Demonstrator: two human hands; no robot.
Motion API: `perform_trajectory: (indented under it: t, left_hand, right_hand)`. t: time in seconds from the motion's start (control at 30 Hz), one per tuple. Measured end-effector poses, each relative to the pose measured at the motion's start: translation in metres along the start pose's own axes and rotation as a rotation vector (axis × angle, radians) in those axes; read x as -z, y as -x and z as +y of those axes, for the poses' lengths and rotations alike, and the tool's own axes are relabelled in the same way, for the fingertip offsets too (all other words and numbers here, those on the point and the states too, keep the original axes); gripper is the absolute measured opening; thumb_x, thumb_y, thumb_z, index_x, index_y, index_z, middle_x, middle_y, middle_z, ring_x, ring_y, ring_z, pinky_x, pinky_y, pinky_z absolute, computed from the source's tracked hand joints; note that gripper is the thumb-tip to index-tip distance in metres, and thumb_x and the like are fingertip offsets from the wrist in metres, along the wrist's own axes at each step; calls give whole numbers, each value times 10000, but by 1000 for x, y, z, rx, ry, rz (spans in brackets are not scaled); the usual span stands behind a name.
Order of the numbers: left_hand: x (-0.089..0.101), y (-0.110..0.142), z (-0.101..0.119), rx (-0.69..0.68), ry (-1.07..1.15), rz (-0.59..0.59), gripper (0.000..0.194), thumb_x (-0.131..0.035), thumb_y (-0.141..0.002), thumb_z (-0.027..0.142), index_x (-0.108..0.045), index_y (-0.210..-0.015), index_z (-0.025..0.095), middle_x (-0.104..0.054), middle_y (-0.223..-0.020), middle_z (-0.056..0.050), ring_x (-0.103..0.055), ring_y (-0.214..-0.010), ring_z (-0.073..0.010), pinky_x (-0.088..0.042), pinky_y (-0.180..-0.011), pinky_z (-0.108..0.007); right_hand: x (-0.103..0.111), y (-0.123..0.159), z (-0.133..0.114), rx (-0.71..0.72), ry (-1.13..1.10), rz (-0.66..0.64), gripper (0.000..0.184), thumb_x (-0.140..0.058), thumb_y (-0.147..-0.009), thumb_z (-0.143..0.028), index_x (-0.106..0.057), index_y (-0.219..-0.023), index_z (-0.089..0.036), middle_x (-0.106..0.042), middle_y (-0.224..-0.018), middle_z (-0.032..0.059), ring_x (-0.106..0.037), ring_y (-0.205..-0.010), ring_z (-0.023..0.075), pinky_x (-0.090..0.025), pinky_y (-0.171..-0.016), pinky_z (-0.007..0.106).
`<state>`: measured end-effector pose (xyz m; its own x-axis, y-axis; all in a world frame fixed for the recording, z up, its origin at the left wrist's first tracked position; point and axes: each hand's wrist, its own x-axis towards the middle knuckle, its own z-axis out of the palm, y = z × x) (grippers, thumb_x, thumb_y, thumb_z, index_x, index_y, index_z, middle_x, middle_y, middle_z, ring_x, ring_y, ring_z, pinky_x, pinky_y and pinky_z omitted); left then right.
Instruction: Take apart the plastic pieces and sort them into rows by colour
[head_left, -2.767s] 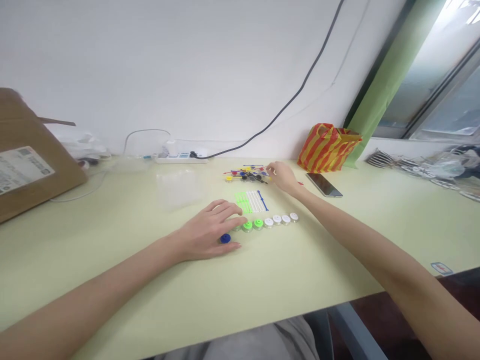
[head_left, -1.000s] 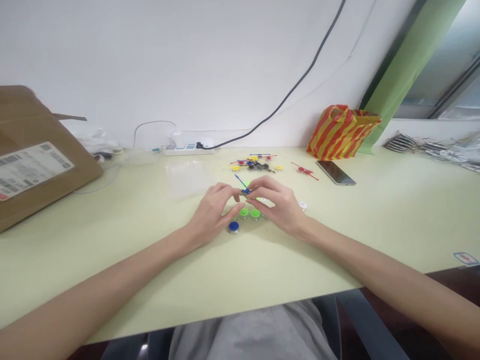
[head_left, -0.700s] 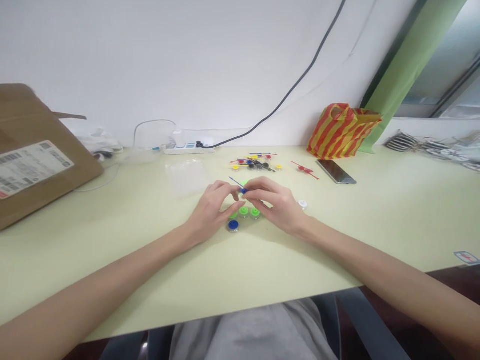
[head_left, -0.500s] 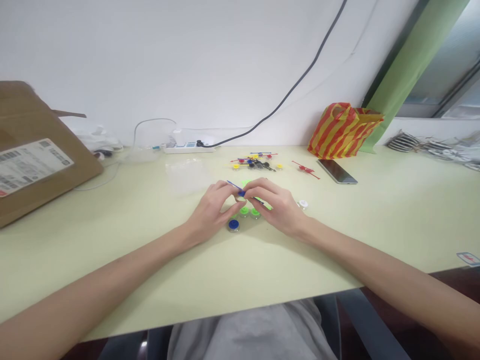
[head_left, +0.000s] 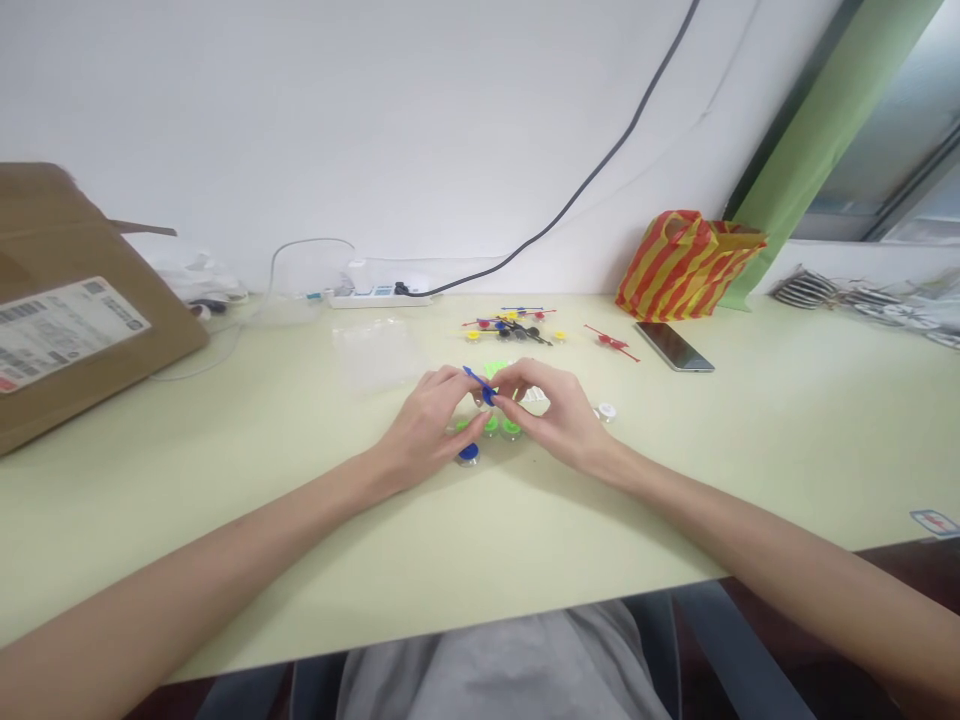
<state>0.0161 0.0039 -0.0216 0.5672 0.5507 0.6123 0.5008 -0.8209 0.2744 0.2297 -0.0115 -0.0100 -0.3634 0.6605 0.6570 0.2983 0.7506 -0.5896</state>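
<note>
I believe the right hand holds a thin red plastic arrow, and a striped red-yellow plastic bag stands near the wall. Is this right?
The colour is wrong: in the head view, the right hand holds a thin blue plastic arrow, not red. The rest is correct.

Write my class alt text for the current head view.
A right hand pinches a blue arrow, left hand beside it, near green caps and a blue cap on a table; beyond are coloured pieces, a phone and a striped bag.

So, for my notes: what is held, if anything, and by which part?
A blue arrow, pinched near its middle by the right hand; whether the left hand grips is unclear.
</note>
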Motion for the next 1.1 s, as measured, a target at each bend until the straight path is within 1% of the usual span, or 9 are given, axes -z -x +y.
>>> perform_trajectory:
  t: [0.1, 0.27, 0.37, 0.47, 0.63, 0.8, 0.93, 1.1]
  left_hand:
    - [1, 0, 1, -4, 0, -6, 146, -562, -995, 270, -579, -1119, 194, -653, -1053, -64, -579, -1005, -226, -458, -897, -380]
    - [2, 1, 2, -5, -15, -41, 168, -506, -1032, 291, -566, -1159, 199, -655, -1075, -68, -570, -1033, -231, -449, -917, -388]
    - [2, 2, 1, -8, -11, -31, 187, -526, -1026, 311, -562, -1170, 199, -653, -1107, -75, -566, -1056, -236, -446, -925, -394]
    - [1, 1, -1, -25, -9, -12, 195, -549, -1017, 342, -568, -1150, 200, -662, -1082, -75, -571, -1043, -243, -446, -906, -393]
    - [2, 1, -1, -53, -41, -20, 168, -483, -1049, 333, -578, -1093, 201, -668, -1035, -70, -575, -1010, -237, -439, -895, -389]
    - [1, -1, 1, -101, -88, -11, 149, -516, -1028, 325, -591, -1046, 197, -675, -995, -70, -589, -984, -236, -451, -861, -383]
    - [2, -2, 3, -129, -91, 9, 116, -535, -993, 293, -593, -958, 200, -686, -934, -62, -609, -978, -233, -463, -851, -383]
    - [4, -5, 6, -138, -78, 27, 92, -565, -960, 283, -621, -931, 216, -719, -905, -52, -638, -963, -223, -471, -869, -390]
  right_hand:
    - [2, -2, -2, -72, -48, -26, 75, -636, -939, -196, -676, -1003, -193, -721, -917, 26, -639, -790, 145, -521, -758, 280]
    - [5, -4, -8, -178, -97, -13, 61, -664, -903, -206, -697, -949, -184, -723, -869, 27, -640, -777, 149, -523, -758, 288]
    - [4, -4, -8, -209, -144, -17, 50, -675, -877, -200, -693, -919, -182, -712, -840, 22, -635, -759, 146, -525, -748, 290]
    - [2, -3, -7, -225, -188, -37, 40, -680, -852, -188, -677, -891, -183, -704, -832, 16, -629, -745, 141, -526, -750, 292]
    - [3, -4, -8, -275, -242, -71, 94, -701, -852, -242, -663, -910, -178, -710, -844, 26, -640, -752, 144, -525, -737, 287]
    - [3, -4, -8, -276, -218, -119, 210, -732, -869, -371, -649, -865, -179, -704, -836, 28, -628, -741, 144, -517, -717, 282]
    - [4, -4, -10, -267, -216, -172, 238, -667, -930, -401, -621, -866, -177, -690, -808, 27, -616, -736, 145, -498, -703, 281]
    - [10, -7, -15, -237, -236, -225, 271, -665, -936, -436, -586, -862, -188, -654, -789, 18, -597, -722, 145, -498, -712, 286]
